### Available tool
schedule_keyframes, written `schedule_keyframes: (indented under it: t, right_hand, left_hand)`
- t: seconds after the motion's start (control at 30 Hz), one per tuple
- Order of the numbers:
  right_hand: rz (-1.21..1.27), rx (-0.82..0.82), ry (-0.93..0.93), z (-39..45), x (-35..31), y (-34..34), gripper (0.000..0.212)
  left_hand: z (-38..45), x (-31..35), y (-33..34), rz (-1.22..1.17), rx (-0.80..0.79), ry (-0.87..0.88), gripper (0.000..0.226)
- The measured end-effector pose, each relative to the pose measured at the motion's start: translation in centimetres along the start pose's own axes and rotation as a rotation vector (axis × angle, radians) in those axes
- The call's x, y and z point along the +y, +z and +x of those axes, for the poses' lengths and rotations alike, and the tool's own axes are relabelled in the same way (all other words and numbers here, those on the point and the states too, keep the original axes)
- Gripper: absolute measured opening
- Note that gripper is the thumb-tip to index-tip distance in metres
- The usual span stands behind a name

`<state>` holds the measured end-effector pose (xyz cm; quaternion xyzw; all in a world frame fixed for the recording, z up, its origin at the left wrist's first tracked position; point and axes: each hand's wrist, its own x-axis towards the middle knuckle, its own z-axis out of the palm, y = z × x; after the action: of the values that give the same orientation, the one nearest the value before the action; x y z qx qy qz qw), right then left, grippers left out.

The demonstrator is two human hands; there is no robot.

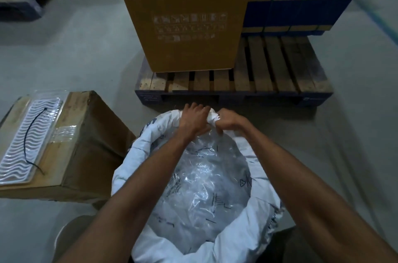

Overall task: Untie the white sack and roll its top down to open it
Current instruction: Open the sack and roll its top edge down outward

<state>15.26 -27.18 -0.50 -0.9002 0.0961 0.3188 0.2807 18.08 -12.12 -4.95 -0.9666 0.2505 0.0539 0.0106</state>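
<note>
**Rolling the sack rim down, far edge**

Warehouse floor (71, 53), grey concrete, with a wooden pallet (275, 77) at the far side carrying a tall cardboard box (183, 15). On the near left sits another carton (86, 133) with a plastic tray (30, 140) on top and a black cord (32, 131) lying across it.

The white sack (137, 168) stands on the floor right in front of the person, mouth already open, rim rolled into a thick cuff most of the way around. Clear plastic liner (204, 187) fills the inside.

Both arms reach straight out over the mouth to the far edge. Left hand (193, 118) is knuckles up, fingers curled over the rim and gripping the bunched white cloth. Right hand (228, 121) is touching it from the right, fingers pinched tight on the same wad of fabric and what looks like a bit of liner.

My take: the far edge is the last lumpy bit. Best to spread the 2 hands apart along the rim, turn the cloth outward and down in small even folds, and keep the liner out of the roll so it doesn't tear or get trapped.
</note>
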Motion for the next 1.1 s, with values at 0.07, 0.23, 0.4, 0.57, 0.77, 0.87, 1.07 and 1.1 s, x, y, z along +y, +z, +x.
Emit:
schedule_keyframes:
  t: [0.07,0.23,0.4,0.57,0.77,0.87,1.07,1.1]
  right_hand:
    - [-0.132,0.258,-0.049,-0.8,0.9,1.7,0.058]
    - [-0.302,0.455,0.032,-2.5,2.4,4.3,0.062]
    - [0.141,0.239,-0.126,-1.0,5.4,2.0,0.045]
    - [0.296,-0.054,-0.087,-1.3,6.0,-0.5,0.055]
    - [-0.043,0.420,-0.027,-3.8,6.9,3.9,0.072]
    - [-0.178,0.554,0.137,-5.5,7.1,5.5,0.069]
    - [0.140,0.464,0.079,-4.5,7.9,5.0,0.047]
    - [0.274,0.446,0.070,-4.3,8.1,4.7,0.044]
  left_hand:
    - [1.1,0.1,-1.2,-0.028,-0.052,-0.054,0.036]
    - [3.1,-0.5,-4.4,-0.098,-0.470,-0.111,0.031]
    - [3.0,-1.7,-3.0,-0.365,-0.335,0.120,0.064]
    - [0.9,-0.3,-0.3,-0.179,-0.087,0.328,0.046]
    - [2.4,1.2,0.0,-0.134,-0.118,0.156,0.038]
    - [2.5,2.2,0.1,-0.132,-0.126,0.094,0.043]
    - [1.0,3.7,0.4,-0.194,-0.120,0.208,0.055]
    - [0.5,4.2,0.6,-0.205,-0.098,0.277,0.056]
